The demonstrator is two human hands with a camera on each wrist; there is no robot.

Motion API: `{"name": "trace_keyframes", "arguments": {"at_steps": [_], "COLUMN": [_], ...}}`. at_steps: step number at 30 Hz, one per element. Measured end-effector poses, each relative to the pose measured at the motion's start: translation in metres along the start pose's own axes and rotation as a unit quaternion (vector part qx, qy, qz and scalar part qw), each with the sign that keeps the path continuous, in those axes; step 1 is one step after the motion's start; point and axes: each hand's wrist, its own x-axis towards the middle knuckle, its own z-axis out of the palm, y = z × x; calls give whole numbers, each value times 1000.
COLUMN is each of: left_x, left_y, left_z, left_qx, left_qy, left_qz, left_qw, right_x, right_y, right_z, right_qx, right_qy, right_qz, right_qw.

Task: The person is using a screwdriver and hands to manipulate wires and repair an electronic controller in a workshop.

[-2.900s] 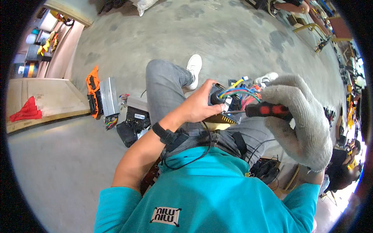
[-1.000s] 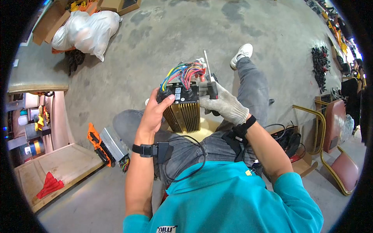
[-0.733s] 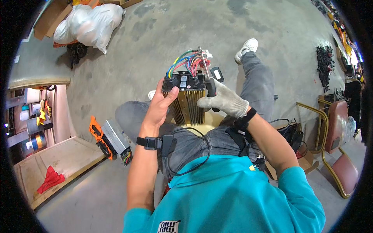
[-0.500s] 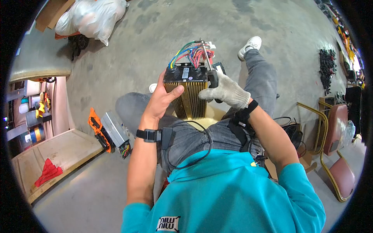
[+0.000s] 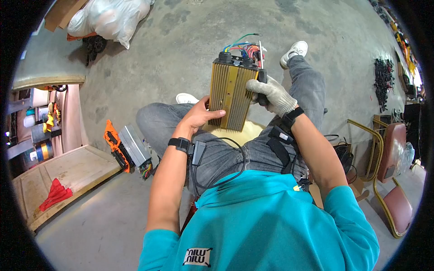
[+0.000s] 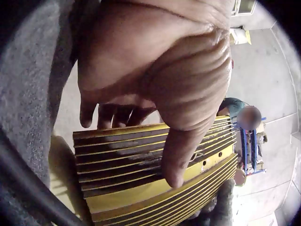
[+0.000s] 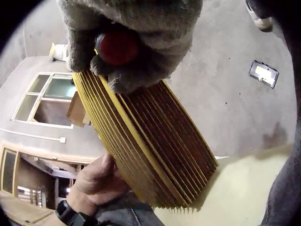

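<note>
Two hands are gripping the gold ribbed box (image 5: pixel 229 92) over the pale yellow surface (image 5: pixel 247 132) between the knees, and I am seeing colored wires (image 5: pixel 246 46) poking out of its far end. The bare left hand (image 5: pixel 198 117) is pinching its near left part, while the gloved right hand (image 5: pixel 276 95) is holding the screwdriver (image 5: pixel 262 81) against its far right side.

Left hand (image 5: pixel 199 118) bare, thumb extended; right hand (image 5: pixel 273 95) gloved, fingers (image 7: pixel 126 81) curled; both forearms (image 5: pixel 167 185) angled forward, converging.
</note>
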Motion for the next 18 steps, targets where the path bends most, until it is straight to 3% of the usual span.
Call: {"name": "trace_keyframes", "arguments": {"at_steps": [4,8,12,14,18], "left_x": [3,0,-6,-10,-6], "left_y": [1,12,25,30,21], "left_z": [9,22,29,30,31], "left_qx": [-1,-57,-128,-171,-235], "left_qy": [15,39,7,-50,-37], "left_qz": [27,12,-33,-52,-49], "left_qw": [1000,998,991,983,970], "right_x": [6,14,15,13,21], "right_y": [15,24,13,13,30], "right_z": [-10,-30,-26,-25,-38], "right_qx": [74,204,201,177,190], "right_qy": [58,50,58,90,64], "right_qz": [-11,42,77,82,87], "right_qw": [996,977,975,977,976]}}
